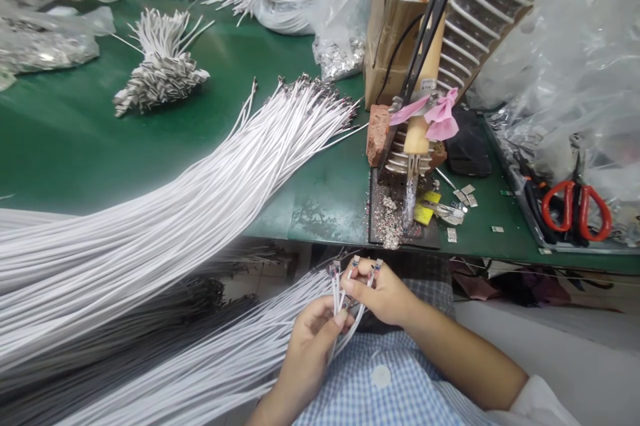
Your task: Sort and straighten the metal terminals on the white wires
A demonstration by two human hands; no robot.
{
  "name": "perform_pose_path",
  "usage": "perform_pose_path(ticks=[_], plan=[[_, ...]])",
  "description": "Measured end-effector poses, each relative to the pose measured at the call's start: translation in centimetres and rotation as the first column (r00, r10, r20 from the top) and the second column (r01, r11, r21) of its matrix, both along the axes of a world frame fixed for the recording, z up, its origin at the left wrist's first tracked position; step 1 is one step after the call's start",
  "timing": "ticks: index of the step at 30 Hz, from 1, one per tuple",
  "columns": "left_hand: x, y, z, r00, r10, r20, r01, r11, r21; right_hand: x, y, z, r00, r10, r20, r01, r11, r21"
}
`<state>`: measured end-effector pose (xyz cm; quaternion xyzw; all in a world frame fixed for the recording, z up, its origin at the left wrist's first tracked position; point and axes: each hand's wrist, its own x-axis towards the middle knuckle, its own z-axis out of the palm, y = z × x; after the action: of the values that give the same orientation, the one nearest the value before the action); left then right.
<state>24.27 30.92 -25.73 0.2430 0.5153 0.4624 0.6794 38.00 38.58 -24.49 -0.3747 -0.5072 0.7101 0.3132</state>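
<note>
In front of my checked apron, my left hand [313,339] is closed around several thin white cables [336,296], thumb pressed on them below their tips. My right hand [390,293] pinches the same cables nearer their ends, with thumb and fingertips among them. Small metal connectors [379,265] sit on the cable ends, just above my right fingers. To the left of my hands, a loose bundle of white cables [240,339] runs below the table edge. A thicker bundle of white cables [200,199] lies across the green table [320,203], its tips toward the back.
A wooden-handled soldering iron [417,136] with pink cloth stands tip down over a grimy plate, near a brick [379,136]. Red-handled scissors [575,209] lie in a tray at right. A cardboard box [387,33] and plastic bags [340,6] stand behind; tied cables [163,73] sit back left.
</note>
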Motion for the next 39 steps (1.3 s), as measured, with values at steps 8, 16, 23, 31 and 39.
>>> perform_pose_path(ticks=[8,16,23,31,39], plan=[[0.1,-0.2,0.0,0.998,-0.008,0.066,0.008,1.000,-0.006,0.1,-0.2,-0.2,1.000,0.012,0.026,-0.011,0.998,-0.057],[0.1,0.0,0.3,0.997,0.011,0.082,-0.008,0.999,-0.037,0.2,-0.2,-0.5,0.999,-0.025,-0.023,0.026,0.999,0.034],[0.3,-0.1,0.2,0.995,0.043,0.092,-0.037,0.997,-0.071,0.0,-0.3,-0.7,0.998,-0.063,-0.027,0.064,0.995,0.071],[-0.3,-0.5,-0.9,0.998,-0.005,-0.055,0.008,0.999,0.047,0.0,-0.5,-0.4,0.996,-0.090,-0.022,0.090,0.996,-0.005],[-0.2,-0.4,-0.8,0.994,-0.026,-0.103,0.033,0.997,0.066,-0.1,-0.3,-0.2,0.997,-0.078,-0.006,0.078,0.997,0.023]])
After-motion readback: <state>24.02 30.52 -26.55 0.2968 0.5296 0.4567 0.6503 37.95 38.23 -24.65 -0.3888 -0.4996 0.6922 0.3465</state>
